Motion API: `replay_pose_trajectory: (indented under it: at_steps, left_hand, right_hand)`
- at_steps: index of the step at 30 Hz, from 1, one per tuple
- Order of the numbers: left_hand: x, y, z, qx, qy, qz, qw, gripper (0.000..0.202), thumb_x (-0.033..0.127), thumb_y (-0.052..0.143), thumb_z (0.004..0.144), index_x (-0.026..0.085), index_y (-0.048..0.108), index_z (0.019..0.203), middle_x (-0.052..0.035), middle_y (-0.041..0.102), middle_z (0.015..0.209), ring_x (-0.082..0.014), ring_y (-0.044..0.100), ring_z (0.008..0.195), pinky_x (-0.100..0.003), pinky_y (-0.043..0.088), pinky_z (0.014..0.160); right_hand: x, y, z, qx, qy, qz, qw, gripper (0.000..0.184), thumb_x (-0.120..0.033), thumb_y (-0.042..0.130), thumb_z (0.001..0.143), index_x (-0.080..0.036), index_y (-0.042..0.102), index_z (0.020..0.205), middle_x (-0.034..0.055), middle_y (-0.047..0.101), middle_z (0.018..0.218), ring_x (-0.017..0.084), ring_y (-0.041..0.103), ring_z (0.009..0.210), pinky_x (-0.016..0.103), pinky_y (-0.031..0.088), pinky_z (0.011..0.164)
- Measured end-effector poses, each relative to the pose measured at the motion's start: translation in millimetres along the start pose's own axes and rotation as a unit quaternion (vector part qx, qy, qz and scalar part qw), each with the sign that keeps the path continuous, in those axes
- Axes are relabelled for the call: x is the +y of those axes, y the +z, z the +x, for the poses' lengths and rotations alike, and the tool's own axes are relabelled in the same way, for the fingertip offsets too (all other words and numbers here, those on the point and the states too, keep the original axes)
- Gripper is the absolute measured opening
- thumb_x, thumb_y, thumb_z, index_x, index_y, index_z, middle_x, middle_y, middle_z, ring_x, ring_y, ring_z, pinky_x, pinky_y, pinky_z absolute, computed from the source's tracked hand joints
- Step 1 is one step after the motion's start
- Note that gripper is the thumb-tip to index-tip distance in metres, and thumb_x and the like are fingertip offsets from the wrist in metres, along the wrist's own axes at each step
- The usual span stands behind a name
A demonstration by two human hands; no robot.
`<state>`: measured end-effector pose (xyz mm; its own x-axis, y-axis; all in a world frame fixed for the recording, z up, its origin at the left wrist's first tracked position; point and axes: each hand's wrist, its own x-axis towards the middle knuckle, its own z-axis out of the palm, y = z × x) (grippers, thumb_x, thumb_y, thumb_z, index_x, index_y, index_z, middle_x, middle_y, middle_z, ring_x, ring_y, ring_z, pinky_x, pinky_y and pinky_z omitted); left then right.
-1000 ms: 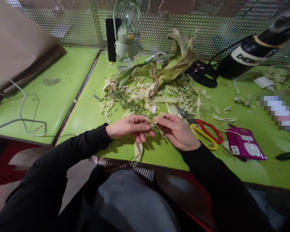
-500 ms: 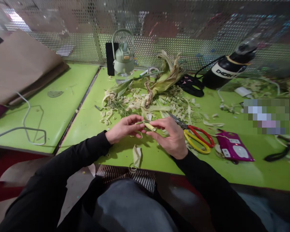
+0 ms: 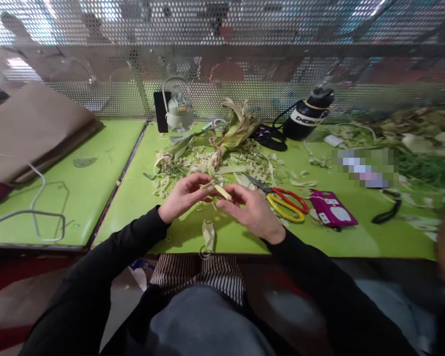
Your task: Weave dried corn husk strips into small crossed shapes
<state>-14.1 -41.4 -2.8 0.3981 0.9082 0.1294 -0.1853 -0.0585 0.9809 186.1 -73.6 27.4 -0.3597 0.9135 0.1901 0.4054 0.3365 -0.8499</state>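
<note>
Between my fingers, just above the green table (image 3: 126,217), is a narrow rolled strip of pale corn husk (image 3: 221,192). My left hand (image 3: 185,196) pinches its thin greenish end from the left. My right hand (image 3: 254,210) closes around the thicker end, its thumb below. Behind my hands lies a pile of cut husk scraps (image 3: 259,160), topped by a dried corn husk bunch (image 3: 234,133). Scissors (image 3: 288,203) with one red and one yellow handle rest right of my right hand, blades toward the pile. A loose husk piece (image 3: 208,235) lies in front of me.
A perforated metal screen (image 3: 114,94) stands behind the table. Near it are a pale green water bottle (image 3: 180,114), a phone (image 3: 161,111) and a black bottle (image 3: 307,118). Right of the scissors lies a purple packet (image 3: 333,209). Brown paper (image 3: 40,131) covers the far left.
The view has tilted up, showing more of the screen and the husk heap at right. My hands still hold the husk strip, with slightly shifted fingers. Someone's arm appears at the right edge.
</note>
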Motion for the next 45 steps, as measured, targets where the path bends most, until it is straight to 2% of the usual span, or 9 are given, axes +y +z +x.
replay_pose_trajectory:
  at_steps: [5,10,13,17,20,24,33,40,45]
  left_hand:
    - [5.1,5.1,-8.9,-0.035,0.076,0.132,0.988,0.033,0.034,0.067,0.087,0.011,0.063,0.11,-0.0098,0.073,0.102,-0.0141,0.072,0.089,-0.023,0.059,0.076]
    - [37.2,1.1,-27.5,-0.067,0.144,0.334,0.929,0.043,0.027,0.059,0.09,0.016,0.056,0.131,-0.016,0.058,0.139,-0.0148,0.073,0.094,-0.018,0.057,0.061]
    - [55.3,6.3,-38.8,-0.003,0.208,0.491,0.846,0.042,0.036,0.058,0.094,0.016,0.054,0.131,-0.0138,0.062,0.129,-0.0092,0.069,0.072,-0.021,0.053,0.057]
    - [76.6,20.5,-48.4,-0.035,0.219,0.697,0.682,0.024,0.037,0.051,0.1,0.015,0.06,0.1,-0.0051,0.068,0.084,-0.0147,0.065,0.067,-0.022,0.033,0.047]
    - [95.1,28.9,-52.5,-0.068,0.185,0.743,0.639,0.029,0.039,0.044,0.103,0.016,0.057,0.091,-0.0023,0.061,0.069,-0.0156,0.06,0.058,-0.025,0.022,0.045]
    - [113.1,32.1,-55.2,-0.104,0.149,0.733,0.656,0.025,0.037,0.049,0.101,0.018,0.054,0.088,0.0011,0.056,0.065,-0.0131,0.053,0.052,-0.027,0.018,0.046]
    - [114.2,15.4,-62.8,-0.229,0.208,0.5,0.809,0.023,0.029,0.053,0.099,0.017,0.054,0.08,0.0047,0.051,0.064,-0.0071,0.044,0.054,-0.019,0.032,0.054]
    - [113.2,16.7,-63.0,-0.229,0.153,0.482,0.832,0.019,0.025,0.05,0.099,0.017,0.058,0.084,0.0041,0.053,0.066,-0.0074,0.044,0.055,-0.019,0.033,0.055]
    - [102.4,20.0,-57.5,-0.195,0.141,0.533,0.811,0.013,0.022,0.051,0.097,0.017,0.063,0.093,0.0028,0.061,0.067,-0.0089,0.052,0.056,-0.02,0.034,0.055]
  right_hand:
    - [-9.7,-4.3,-2.8,-0.091,0.096,0.17,0.977,0.046,-0.063,0.057,0.089,-0.018,0.061,0.092,0.0046,0.067,0.085,0.012,0.055,0.065,0.025,0.044,0.055]
    - [-18.1,-4.1,-4.6,-0.029,0.044,-0.041,0.998,0.028,-0.045,0.055,0.094,-0.02,0.057,0.082,-0.0008,0.06,0.069,0.012,0.052,0.06,0.028,0.04,0.059]
    - [-27.6,-6.4,-8.5,0.006,-0.044,-0.231,0.972,0.021,-0.034,0.048,0.098,-0.02,0.057,0.085,0.0014,0.063,0.072,0.015,0.054,0.063,0.03,0.038,0.061]
    - [-46.9,-10.3,-17.2,-0.009,-0.154,-0.382,0.911,0.022,-0.027,0.042,0.099,-0.019,0.059,0.088,0.0075,0.069,0.082,0.021,0.063,0.075,0.033,0.042,0.066]
    - [-63.9,-12.7,-24.8,-0.006,-0.208,-0.43,0.878,0.027,-0.027,0.039,0.101,-0.018,0.06,0.086,0.0081,0.069,0.079,0.021,0.064,0.073,0.033,0.043,0.067]
    - [-78.5,-14.0,-33.7,0.009,-0.25,-0.454,0.855,0.029,-0.027,0.039,0.102,-0.019,0.06,0.084,0.0062,0.067,0.074,0.019,0.061,0.068,0.033,0.042,0.066]
    - [-81.4,-22.6,-44.3,-0.075,-0.287,-0.304,0.905,0.024,-0.024,0.045,0.101,-0.022,0.063,0.085,0.0018,0.066,0.071,0.015,0.058,0.063,0.029,0.045,0.062]
    - [-76.1,-21.2,-44.9,-0.083,-0.252,-0.265,0.927,0.02,-0.023,0.047,0.1,-0.021,0.061,0.086,0.0011,0.065,0.071,0.014,0.058,0.063,0.028,0.044,0.061]
    - [-70.7,-17.0,-41.8,-0.055,-0.235,-0.286,0.927,0.021,-0.024,0.048,0.1,-0.02,0.058,0.082,0.0011,0.064,0.069,0.014,0.058,0.062,0.028,0.043,0.061]
